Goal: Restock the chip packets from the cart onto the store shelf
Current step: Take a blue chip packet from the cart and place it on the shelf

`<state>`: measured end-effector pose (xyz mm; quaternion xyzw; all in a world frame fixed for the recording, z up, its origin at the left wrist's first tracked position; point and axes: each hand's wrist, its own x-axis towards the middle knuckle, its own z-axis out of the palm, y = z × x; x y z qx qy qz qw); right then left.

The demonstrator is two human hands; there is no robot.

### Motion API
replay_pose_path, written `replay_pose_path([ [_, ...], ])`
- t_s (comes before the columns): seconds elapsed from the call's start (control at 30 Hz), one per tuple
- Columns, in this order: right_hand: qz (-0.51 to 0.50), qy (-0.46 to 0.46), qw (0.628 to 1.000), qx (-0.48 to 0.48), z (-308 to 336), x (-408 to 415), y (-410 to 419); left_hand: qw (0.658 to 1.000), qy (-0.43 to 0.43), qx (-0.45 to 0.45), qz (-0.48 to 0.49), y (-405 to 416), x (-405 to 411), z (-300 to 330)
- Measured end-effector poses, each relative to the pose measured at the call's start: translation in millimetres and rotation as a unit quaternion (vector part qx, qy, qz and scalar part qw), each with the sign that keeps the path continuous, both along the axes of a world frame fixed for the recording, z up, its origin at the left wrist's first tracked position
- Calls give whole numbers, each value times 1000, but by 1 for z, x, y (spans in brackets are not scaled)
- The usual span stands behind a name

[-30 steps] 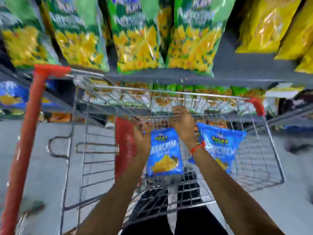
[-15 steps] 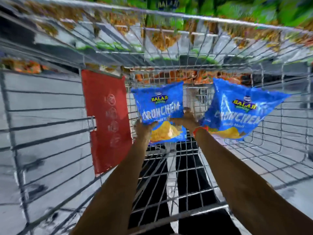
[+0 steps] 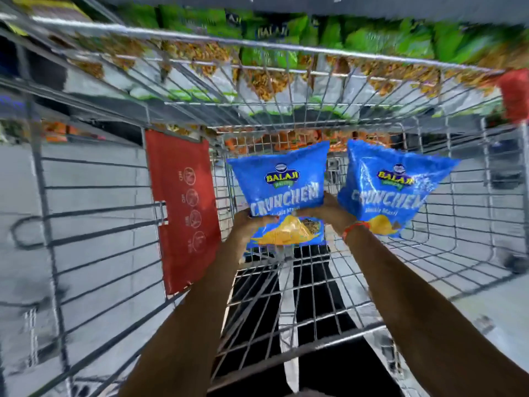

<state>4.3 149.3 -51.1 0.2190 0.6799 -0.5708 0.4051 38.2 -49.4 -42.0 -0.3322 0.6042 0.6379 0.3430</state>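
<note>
Fingers (image 3: 259,218) of both hands pinch one blue chip packet (image 3: 279,184) inside the cart (image 3: 100,224), lifting it clear. A second packet (image 3: 392,181) sits just right of them.

Shiny foil, bare wire

The two blue packets (image 3: 279,184) (image 3: 386,187) are glossy, crinkled plastic film. The cart (image 3: 286,305) is bare metal wire with a dull sheen; its red flap (image 3: 180,207) looks matt, smooth plastic. Green shelf packets (image 3: 372,38) gleam likewise.

Left hand (image 3: 245,224) and right hand (image 3: 326,209) gripping blue packet (image 3: 279,190) inside cart (image 3: 286,296); second packet (image 3: 386,187) just beside, right.
</note>
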Motion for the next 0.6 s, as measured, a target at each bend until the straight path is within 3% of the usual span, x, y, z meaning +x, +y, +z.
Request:
replay_pose_path([
  [0.17, -63, 67, 995, -43, 79, -8, 0, 995, 102, -6, -14, -3, -23, 57],
  [0.4, -33, 196, 976, -93, 209, -22, -19, 976, 217, -2, -14, -14, -49, 178],
  [0.6, -75, 341, 934, -76, 328, -37, -21, 929, 365, 22, 54, -16, -55, 304],
])
